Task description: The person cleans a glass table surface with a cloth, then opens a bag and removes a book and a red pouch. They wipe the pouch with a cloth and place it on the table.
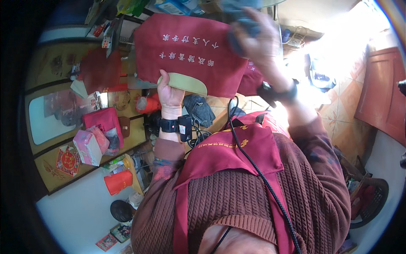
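A maroon fabric piece point(190, 44) with rows of printed characters is spread out in front of me. At its near edge is a pale green curved panel point(187, 83). My left hand point(171, 92) grips this edge, thumb on top and the other fingers hidden under the panel and cloth. Over the cloth's far right corner my right hand point(258, 39) is blurred by motion, its fingers around a dark blue object point(238, 39) whose kind I cannot tell. More maroon cloth point(250, 82) with characters hangs below the right wrist.
A wooden cabinet point(133, 130) on the left bears a tissue box point(87, 147) and a pink bag point(101, 122). An orange-red container point(118, 182) stands lower left. Dark denim-like cloth point(199, 109) and cables lie below the work. A black cord point(250, 162) runs down my maroon apron point(228, 152).
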Available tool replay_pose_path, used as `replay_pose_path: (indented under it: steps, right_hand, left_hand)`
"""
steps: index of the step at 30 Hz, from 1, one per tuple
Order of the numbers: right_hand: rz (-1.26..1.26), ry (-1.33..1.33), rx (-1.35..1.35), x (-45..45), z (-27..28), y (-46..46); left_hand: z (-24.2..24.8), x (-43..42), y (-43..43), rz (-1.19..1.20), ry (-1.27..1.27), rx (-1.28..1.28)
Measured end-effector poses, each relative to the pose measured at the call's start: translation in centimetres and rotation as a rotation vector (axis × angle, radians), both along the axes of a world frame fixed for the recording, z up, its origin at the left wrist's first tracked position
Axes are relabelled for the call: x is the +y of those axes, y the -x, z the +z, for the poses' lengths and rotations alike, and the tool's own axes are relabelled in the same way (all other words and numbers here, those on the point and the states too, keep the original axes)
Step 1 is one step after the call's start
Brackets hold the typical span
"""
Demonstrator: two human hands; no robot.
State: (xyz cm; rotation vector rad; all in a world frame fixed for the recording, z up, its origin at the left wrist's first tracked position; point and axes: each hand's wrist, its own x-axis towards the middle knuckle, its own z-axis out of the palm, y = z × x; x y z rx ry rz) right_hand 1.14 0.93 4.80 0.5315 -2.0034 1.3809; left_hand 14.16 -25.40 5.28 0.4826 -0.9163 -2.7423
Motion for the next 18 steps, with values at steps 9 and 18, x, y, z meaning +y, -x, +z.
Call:
replay_pose_path:
  steps: [9,18]
  right_hand:
    - [0.315,-0.079,-0.779,6.3,-14.1,-6.2]
    - [0.177,0.587,-0.696,18.8,-15.8,-6.4]
  left_hand:
    - [3.9,-0.7,1.1,-0.319,0.441,0.029]
    - [-5.4,9.5,4.4,-0.576,2.241,0.859]
